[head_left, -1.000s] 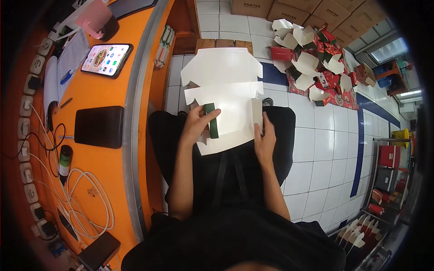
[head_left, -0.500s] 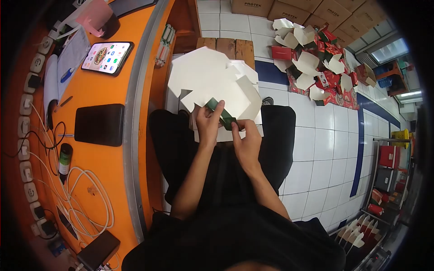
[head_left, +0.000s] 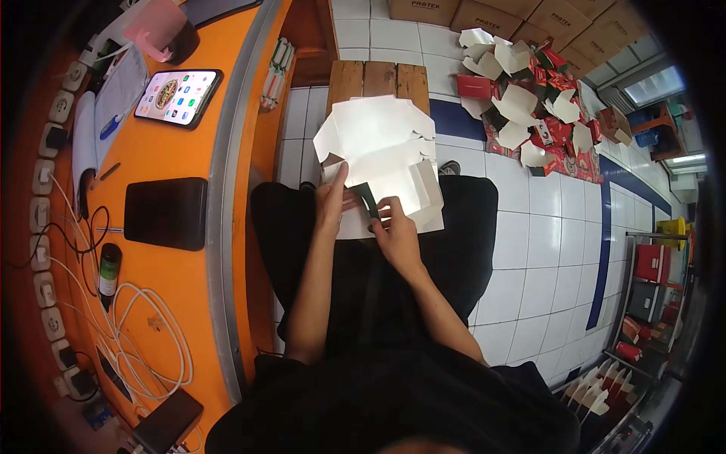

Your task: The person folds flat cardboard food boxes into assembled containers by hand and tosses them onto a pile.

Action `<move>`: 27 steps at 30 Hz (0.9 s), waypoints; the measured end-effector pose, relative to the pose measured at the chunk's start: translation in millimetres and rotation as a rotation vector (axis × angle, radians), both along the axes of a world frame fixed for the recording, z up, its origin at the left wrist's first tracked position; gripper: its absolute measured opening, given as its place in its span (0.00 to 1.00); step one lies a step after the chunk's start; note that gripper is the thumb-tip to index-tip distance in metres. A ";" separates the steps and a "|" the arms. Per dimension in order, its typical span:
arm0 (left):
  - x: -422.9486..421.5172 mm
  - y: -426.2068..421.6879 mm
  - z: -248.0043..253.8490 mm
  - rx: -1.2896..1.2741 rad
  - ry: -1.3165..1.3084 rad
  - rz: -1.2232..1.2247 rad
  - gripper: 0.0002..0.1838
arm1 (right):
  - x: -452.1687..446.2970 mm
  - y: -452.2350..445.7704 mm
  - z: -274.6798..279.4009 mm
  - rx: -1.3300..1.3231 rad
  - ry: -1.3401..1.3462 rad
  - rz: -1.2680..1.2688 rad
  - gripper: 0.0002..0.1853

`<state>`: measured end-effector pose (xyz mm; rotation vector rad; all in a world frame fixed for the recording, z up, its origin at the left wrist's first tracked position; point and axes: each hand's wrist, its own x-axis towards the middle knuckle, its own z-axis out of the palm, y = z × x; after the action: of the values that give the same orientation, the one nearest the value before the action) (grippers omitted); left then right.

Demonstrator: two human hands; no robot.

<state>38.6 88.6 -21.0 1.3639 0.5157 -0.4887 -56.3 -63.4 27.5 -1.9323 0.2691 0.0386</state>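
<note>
A white cardboard sheet (head_left: pixel 378 132) with cut flaps lies on a wooden bench (head_left: pixel 382 78) between my knees. Its near left flap, dark green on the outside (head_left: pixel 366 200), is folded up. My left hand (head_left: pixel 331 200) is at the sheet's left edge, thumb up along the card and fingers behind the flap. My right hand (head_left: pixel 397 236) pinches the near end of the green flap. On the right side another flap (head_left: pixel 429 184) stands partly raised.
An orange desk (head_left: pixel 178 295) at the left bears a phone (head_left: pixel 178 98), a black case (head_left: pixel 165 213), a bottle (head_left: pixel 109 271) and cables. Red and white boxes (head_left: pixel 522 106) are heaped on the floor at upper right, beside brown cartons (head_left: pixel 552 23). A rack (head_left: pixel 643 295) stands at the right.
The sheet has turned from its tilted pose and sits lower on the bench. Both hands have stayed at the green flap since half a second ago; my right hand has shifted slightly down and left.
</note>
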 end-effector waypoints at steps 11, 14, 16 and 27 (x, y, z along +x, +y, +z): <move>11.6 7.9 6.4 0.521 -0.301 -0.071 0.23 | 26.5 14.3 -48.2 -0.277 0.071 0.070 0.17; -6.1 -12.6 2.8 0.091 -0.256 0.223 0.18 | 35.5 17.6 -47.6 -0.224 0.050 0.054 0.16; -16.2 -20.2 -13.1 0.070 -0.278 0.268 0.17 | 39.7 16.0 -48.6 -0.139 0.095 0.042 0.19; -27.2 -25.4 -9.4 0.268 -0.421 0.302 0.14 | 40.9 23.6 -51.4 -0.136 -0.036 0.106 0.25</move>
<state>11.4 63.2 -30.4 1.5596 0.4365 0.1215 -15.4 -39.8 -23.9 -2.0790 0.1485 0.0568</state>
